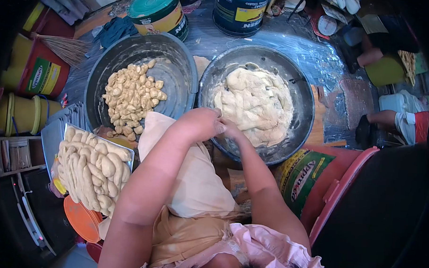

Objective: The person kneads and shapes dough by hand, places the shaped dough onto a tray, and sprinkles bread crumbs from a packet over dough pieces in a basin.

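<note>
My left hand [201,125] and my right hand [230,130] meet at the near left rim of the right basin [208,70]. The left fingers are curled in and closed; the right fingers press against them. Whatever sits between them is hidden. Floury, flattened lengths of dough [256,100] lie heaped in that basin. Small lumps of dough [131,95] fill part of the left basin [177,80]. Beside my left arm, a metal tray [124,152] carries several thick ropes of dough [88,169]. A pale cloth [194,180] covers my lap under the left forearm.
Paint buckets, one green-lidded [155,9] and one dark blue [240,14], stand behind the basins. A red bucket [317,177] is close to my right arm. Another person's leg [382,120] shows at right. An orange lid [82,219] lies below the tray.
</note>
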